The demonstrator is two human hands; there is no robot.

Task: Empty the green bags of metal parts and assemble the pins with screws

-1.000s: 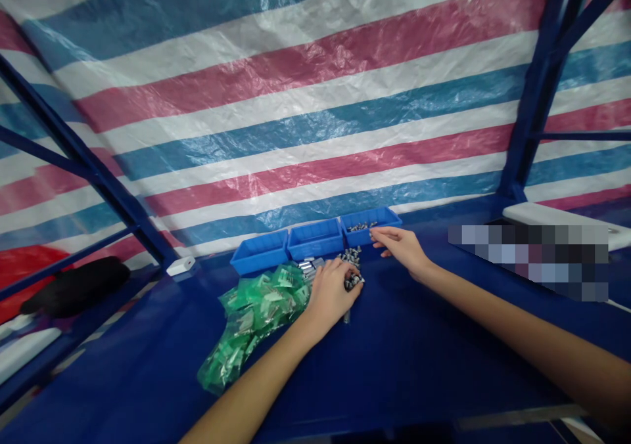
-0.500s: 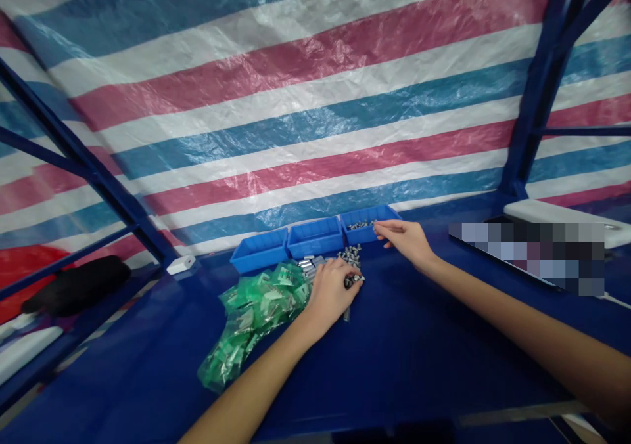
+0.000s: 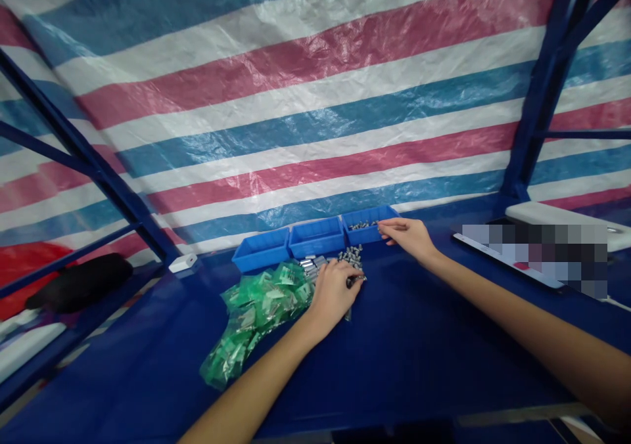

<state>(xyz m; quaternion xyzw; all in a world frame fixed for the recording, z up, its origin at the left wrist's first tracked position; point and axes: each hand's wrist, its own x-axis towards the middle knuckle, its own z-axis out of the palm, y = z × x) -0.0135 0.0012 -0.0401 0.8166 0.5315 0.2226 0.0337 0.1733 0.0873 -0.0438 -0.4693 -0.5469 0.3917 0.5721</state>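
Note:
My left hand (image 3: 334, 293) rests low over the table with its fingers curled. A small shiny metal part (image 3: 363, 278) shows at its thumb and fingertips, too small to name. Just beyond the fingers lies a heap of small metal fasteners (image 3: 351, 255), and silvery cylindrical pieces (image 3: 311, 266) sit to its left. My right hand (image 3: 408, 239) is at the front right edge of the right blue bin (image 3: 367, 235), its thumb and fingers pinched together. What they pinch cannot be made out. Small metal fasteners (image 3: 362, 225) lie inside that bin.
Green plastic packets (image 3: 261, 306) are piled left of my left arm. Two more blue bins, the middle one (image 3: 318, 242) and the left one (image 3: 261, 255), join the row. A white block (image 3: 182, 263) stands at left; a blurred-out flat device (image 3: 532, 260) lies at right.
My right hand has shifted only slightly and stays pinched at the right bin. The left fingers have closed a little over the small metal part. The whole view has drifted slightly.

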